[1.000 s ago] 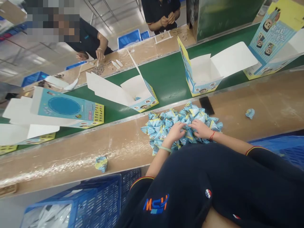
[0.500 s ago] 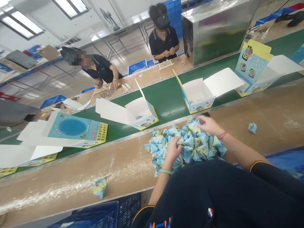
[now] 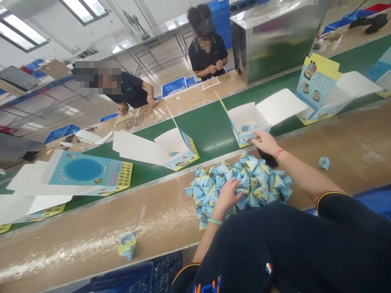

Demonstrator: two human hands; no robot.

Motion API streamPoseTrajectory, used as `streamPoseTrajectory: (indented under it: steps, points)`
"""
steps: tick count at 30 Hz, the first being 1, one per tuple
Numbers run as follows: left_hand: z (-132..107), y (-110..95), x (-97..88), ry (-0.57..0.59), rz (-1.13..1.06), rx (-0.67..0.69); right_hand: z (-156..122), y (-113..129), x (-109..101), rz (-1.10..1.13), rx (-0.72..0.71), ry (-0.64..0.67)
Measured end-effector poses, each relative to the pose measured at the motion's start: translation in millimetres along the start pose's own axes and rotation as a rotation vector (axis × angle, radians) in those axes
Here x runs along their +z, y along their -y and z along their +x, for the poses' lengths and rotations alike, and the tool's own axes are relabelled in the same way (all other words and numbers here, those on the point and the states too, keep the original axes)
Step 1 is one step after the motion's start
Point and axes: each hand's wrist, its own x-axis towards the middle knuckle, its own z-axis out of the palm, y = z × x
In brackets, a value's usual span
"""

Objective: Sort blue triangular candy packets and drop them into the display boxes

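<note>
Most pouches [image 3: 259, 183] unpacked: piled on surface [image 3: 161, 207] under and around left hand [image 3: 229, 194], its fingers half-curled, thumb apart, resting on pile, no grip visible. Beyond pile, right hand [image 3: 265, 142]: fingers part-open, nothing seen held, at box [image 3: 244, 115] front; contact unclear. Few pouches inside box, just past right fingers.

1. The near edge of the pile of packets [image 3: 210, 183] is hidden by the dark shirt [image 3: 275, 244].
2. A black slab [image 3: 267, 158] is partly covered by the right hand [image 3: 266, 142].
3. The rightmost carton [image 3: 380, 73] is cut off by the frame edge.
4. Scattered pieces [image 3: 136, 121] are too small to be identified.
</note>
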Motion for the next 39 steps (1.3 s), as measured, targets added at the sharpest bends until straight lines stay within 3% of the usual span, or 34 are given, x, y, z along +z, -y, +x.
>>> streamPoseTrajectory:
  steps: [3,5,10,19,23,26,29,31,33,36,39]
  points:
    - [-2.4,-3.5,5.3,0.118,0.139,-0.010,-61.2,-6.6,38.4,-0.204,-0.062,0.417]
    - [-1.1,-5.7,11.7,0.148,0.172,-0.042,-87.7,-7.9,57.6,-0.344,-0.026,0.510]
    - [5.1,-6.5,24.4,0.164,0.130,-0.117,-100.6,-1.6,74.3,-0.441,0.036,0.459]
    - [3.7,-0.3,25.8,0.107,0.067,-0.106,-92.3,1.1,72.9,-0.437,-0.052,0.565]
    - [5.4,-3.1,25.8,0.106,0.064,-0.130,-83.1,-11.9,59.6,-0.345,-0.025,0.510]
    - [4.8,2.3,28.0,0.088,0.063,-0.102,-81.0,-26.3,43.7,-0.069,0.012,0.371]
    - [2.3,18.2,34.6,0.060,0.077,-0.086,-83.2,-39.9,27.1,0.573,0.088,0.173]
    - [2.2,34.8,41.3,0.053,0.089,-0.074,-82.1,-49.9,11.4,0.839,0.146,-0.051]
    - [4.2,52.2,48.5,0.034,0.104,-0.044,-76.5,-62.8,-14.2,0.890,0.176,-0.398]
    - [6.5,69.4,55.3,-0.014,0.125,-0.023,-58.6,-88.1,-74.2,0.750,0.139,-0.917]
    - [5.3,71.3,53.0,0.017,0.113,-0.030,-25.3,-115.3,-143.8,0.480,0.158,-1.198]
